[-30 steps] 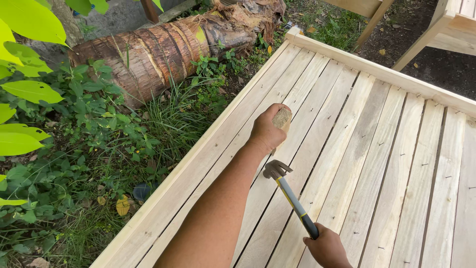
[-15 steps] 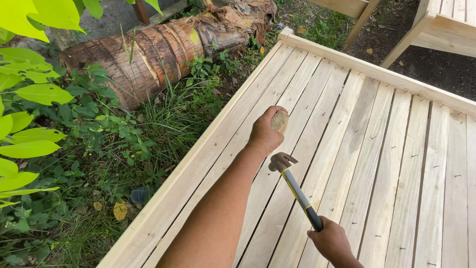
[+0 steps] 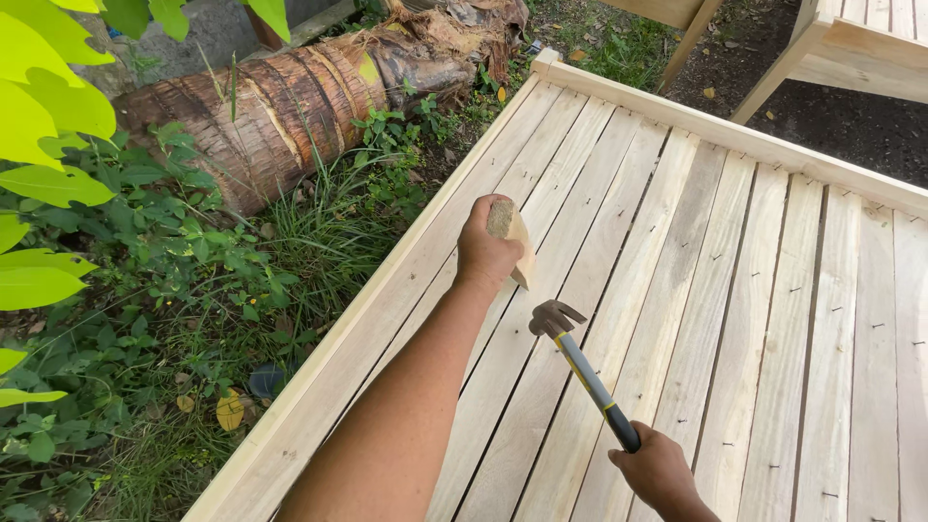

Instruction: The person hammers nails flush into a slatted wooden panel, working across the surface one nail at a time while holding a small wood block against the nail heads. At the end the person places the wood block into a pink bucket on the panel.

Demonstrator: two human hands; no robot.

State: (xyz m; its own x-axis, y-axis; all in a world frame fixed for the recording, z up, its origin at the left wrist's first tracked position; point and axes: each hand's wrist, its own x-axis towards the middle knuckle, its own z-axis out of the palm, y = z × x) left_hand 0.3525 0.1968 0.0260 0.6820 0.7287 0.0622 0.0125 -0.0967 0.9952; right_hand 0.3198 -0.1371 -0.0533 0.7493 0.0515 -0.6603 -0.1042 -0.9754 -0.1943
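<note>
At the far left, broad yellow-green leaves hang over a patch of weeds and grass, where a fallen yellow leaf lies on the ground. Behind the grass a thick brown palm log lies on its side, its frayed end pointing towards the corner of the woodwork.

Next comes a large frame of pale wooden slats, with a raised rail along its left edge and another across the far end. The slats lie side by side with thin dark gaps and rows of small nail marks.

Over the slats near the left rail, the left hand is closed around a small wooden block, which sits upright in the fist, just above the boards. Just right of it and lower, the right hand grips the black end of a claw hammer, whose metal head hangs close below the block, not touching it.

At the top right, two more pale timber frames stand on bare dark soil.
</note>
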